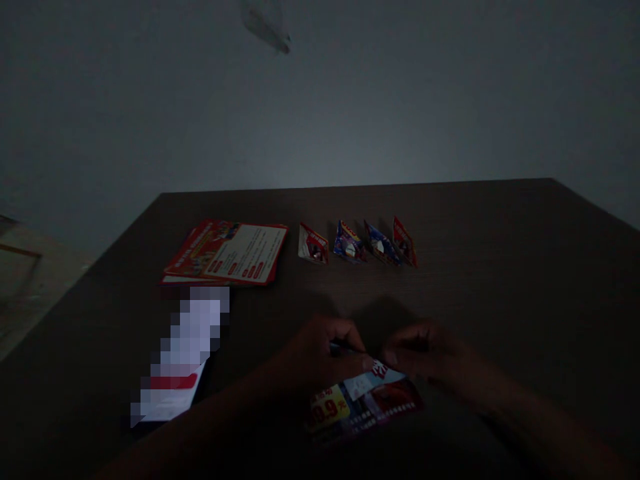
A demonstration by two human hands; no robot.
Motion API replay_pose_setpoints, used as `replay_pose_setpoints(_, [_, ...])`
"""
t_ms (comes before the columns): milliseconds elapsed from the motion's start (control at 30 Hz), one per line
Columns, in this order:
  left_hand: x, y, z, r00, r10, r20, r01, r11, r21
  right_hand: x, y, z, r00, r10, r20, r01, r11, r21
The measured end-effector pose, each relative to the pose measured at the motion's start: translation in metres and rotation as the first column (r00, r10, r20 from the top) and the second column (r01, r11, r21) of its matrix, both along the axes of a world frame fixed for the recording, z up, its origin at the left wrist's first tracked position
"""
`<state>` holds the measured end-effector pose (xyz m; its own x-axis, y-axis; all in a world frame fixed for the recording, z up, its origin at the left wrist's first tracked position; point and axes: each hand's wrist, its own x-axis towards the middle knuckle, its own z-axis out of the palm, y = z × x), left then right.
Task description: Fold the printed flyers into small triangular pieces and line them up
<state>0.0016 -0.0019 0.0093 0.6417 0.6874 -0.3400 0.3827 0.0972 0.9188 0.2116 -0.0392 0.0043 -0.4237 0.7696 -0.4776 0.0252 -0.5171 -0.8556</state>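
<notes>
Between my two hands is a printed paper flyer (370,407), its far edge folded over to show a pale blue strip. My left hand (333,350) pinches that fold with the thumb on top and the fingers curled behind. On the right side of the same edge, my right hand (425,350) presses with its thumb and bent fingers. Beyond the hands, several small folded paper pieces stand in a row, among them a red and white one (313,245) and a blue one (383,245). The picture is dim, and the fingertips behind the flyer are hidden.
A stack of red and white printed flyers (245,250) lies at the back left of the dark wooden table (475,233). In front of it is a lit phone (175,373), its screen blurred out. A pale wall (400,100) rises behind the table.
</notes>
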Motion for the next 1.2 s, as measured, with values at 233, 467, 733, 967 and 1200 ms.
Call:
replay_pose_setpoints(233, [-0.0001,0.0009,-0.001,0.998,-0.023,0.057,0.025,0.998,-0.051,0.0006,-0.0006,0.0017,0.998,0.03,0.057,-0.033,0.998,0.048])
replay_pose_setpoints(467, [0.0009,0.0003,0.0011,0.996,-0.031,0.078,0.039,0.994,-0.106,0.0003,-0.0016,0.0,0.988,0.082,0.133,-0.097,0.989,0.112])
replay_pose_setpoints(733, [0.0024,-0.0009,0.0022,0.998,0.002,0.058,0.005,0.992,-0.125,-0.003,-0.0033,0.0012,0.979,0.104,0.174,-0.137,0.971,0.194])
replay_pose_setpoints(967, [0.003,-0.001,0.0017,1.0,-0.004,0.025,0.007,0.996,-0.094,-0.0034,-0.0056,-0.0015,0.969,0.076,0.236,-0.143,0.95,0.278])
replay_pose_setpoints(1200, [0.0047,0.0009,0.0084,0.994,-0.087,-0.064,0.091,0.994,0.06,-0.0074,-0.0081,0.0048,0.946,0.075,0.315,-0.179,0.932,0.315])
